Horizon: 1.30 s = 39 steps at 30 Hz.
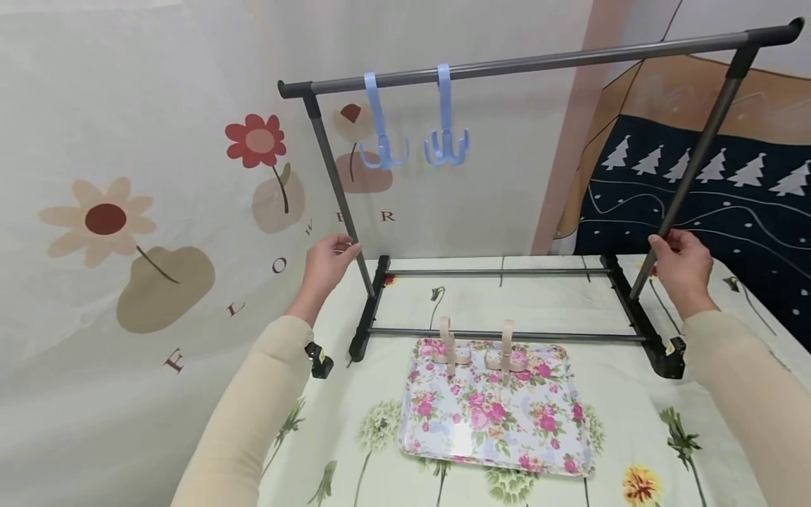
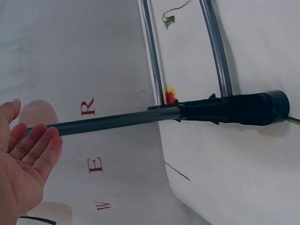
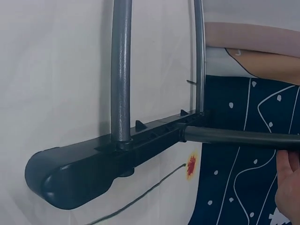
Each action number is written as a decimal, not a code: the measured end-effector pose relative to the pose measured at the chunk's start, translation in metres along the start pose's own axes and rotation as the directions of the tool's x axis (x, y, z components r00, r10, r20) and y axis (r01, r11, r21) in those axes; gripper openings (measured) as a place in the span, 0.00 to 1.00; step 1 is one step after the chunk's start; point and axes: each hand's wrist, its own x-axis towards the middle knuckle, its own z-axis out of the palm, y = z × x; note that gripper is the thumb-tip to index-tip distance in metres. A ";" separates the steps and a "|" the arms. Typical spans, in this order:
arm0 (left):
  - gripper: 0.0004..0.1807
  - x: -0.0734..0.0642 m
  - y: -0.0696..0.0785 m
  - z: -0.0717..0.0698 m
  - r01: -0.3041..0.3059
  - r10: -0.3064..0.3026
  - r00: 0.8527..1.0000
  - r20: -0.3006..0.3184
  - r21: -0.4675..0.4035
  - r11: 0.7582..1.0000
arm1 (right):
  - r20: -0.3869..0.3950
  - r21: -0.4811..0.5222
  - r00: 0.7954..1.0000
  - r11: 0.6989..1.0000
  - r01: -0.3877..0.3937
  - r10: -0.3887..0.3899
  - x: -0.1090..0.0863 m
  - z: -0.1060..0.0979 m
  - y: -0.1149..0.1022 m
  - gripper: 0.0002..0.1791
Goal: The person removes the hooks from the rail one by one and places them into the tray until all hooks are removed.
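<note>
A clothes rack (image 1: 545, 62) of grey tubes with black joints stands on the cloth. My left hand (image 1: 329, 262) is at its left post (image 1: 338, 186), fingers loosely extended against the tube and thumb apart from them in the left wrist view. On the other side my right hand (image 1: 686, 267) holds the right post (image 1: 697, 158), thumb across the tube; in the right wrist view its fingers (image 3: 284, 171) meet the tube from below. Two light-blue claw hooks (image 1: 445, 120) hang from the top rail, left of its middle.
In front of the rack lies a floral tray (image 1: 488, 429) with two beige hooks (image 1: 507, 355) on it. Low crossbars (image 1: 507, 334) join the black feet (image 1: 367, 320). Behind hang a flower-print curtain (image 1: 190, 84) and a navy cloth with trees (image 1: 747, 218).
</note>
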 end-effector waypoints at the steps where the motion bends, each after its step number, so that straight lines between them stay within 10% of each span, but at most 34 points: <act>1: 0.22 0.000 0.003 0.000 -0.005 0.005 1.000 0.002 -0.004 1.000 | 0.001 -0.016 1.000 1.000 0.007 -0.007 0.000 0.000 0.000 0.29; 16: 0.24 0.007 0.046 -0.010 -0.036 0.035 0.999 -0.004 -0.086 0.996 | -0.001 -0.108 0.999 0.993 0.046 -0.046 -0.002 0.002 0.002 0.29; 39: 0.29 0.033 0.142 -0.037 -0.109 0.075 0.973 -0.217 -0.150 0.983 | -0.002 -0.157 0.993 0.981 0.118 -0.119 -0.003 -0.004 0.012 0.30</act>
